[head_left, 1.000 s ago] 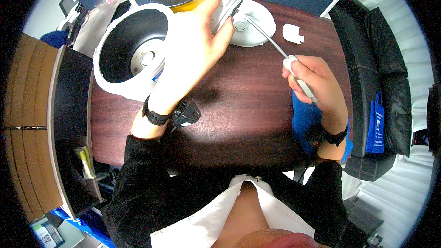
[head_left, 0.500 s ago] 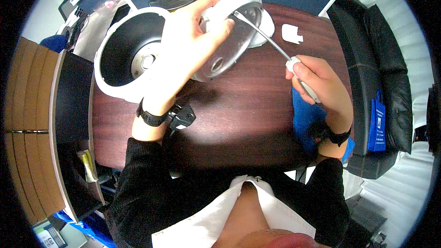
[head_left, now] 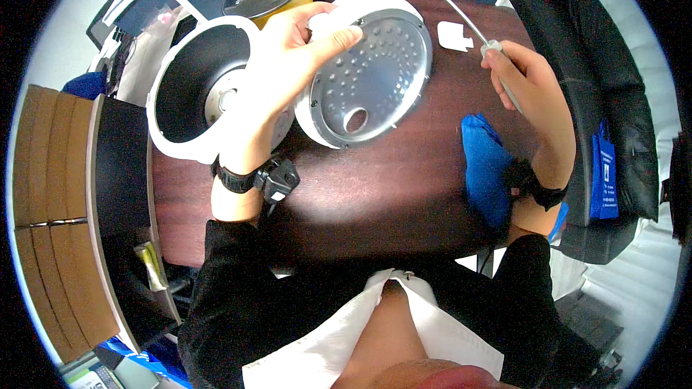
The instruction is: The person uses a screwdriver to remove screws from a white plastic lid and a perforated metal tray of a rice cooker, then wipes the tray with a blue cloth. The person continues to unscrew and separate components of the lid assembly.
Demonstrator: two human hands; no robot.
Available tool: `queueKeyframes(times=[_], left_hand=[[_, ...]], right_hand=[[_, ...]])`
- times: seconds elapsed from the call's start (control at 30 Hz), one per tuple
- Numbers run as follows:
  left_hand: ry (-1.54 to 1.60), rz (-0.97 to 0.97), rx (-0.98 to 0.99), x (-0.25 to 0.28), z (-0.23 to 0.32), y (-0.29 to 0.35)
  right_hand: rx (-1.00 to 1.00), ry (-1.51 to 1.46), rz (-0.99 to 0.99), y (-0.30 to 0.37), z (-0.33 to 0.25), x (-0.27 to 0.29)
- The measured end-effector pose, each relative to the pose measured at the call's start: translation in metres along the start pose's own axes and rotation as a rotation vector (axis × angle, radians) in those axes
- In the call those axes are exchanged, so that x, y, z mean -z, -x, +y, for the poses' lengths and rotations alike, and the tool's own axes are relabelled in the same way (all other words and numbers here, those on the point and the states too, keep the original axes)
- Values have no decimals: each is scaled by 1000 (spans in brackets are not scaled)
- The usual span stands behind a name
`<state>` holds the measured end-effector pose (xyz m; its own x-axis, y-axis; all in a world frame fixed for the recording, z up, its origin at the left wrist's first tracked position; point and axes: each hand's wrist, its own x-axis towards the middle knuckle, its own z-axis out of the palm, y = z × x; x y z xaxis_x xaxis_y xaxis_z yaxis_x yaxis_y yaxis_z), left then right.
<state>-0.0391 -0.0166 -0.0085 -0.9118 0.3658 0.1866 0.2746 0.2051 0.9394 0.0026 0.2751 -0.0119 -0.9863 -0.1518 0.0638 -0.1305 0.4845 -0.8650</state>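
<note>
On a dark reddish-brown, wood-grained table (head_left: 382, 194) sits a round, white, black-lined appliance body (head_left: 176, 146). Just right of it, the left hand (head_left: 285, 59) grips a round white lid (head_left: 382, 65), its dimpled, silvery metal underside showing. The right hand (head_left: 531, 75) is closed around the pale handle of a long metal-shafted screwdriver (head_left: 493, 46), tip apart from the lid.

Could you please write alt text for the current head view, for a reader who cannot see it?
The left hand grips a round white lid, its dimpled metal underside showing, while the right hand holds a screwdriver, its tip clear of the lid. An open white rice cooker body and a small white plastic piece are on the table.
</note>
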Motion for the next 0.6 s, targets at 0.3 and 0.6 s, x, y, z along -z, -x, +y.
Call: queueKeyframes(times=[0.3,0.6], left_hand=[[319,-270,209,-21,-32,-12],[266,-129,207,-28,-54,-19]], right_hand=[[106,31,34,2,3,10],[245,356,102,-1,21,26]])
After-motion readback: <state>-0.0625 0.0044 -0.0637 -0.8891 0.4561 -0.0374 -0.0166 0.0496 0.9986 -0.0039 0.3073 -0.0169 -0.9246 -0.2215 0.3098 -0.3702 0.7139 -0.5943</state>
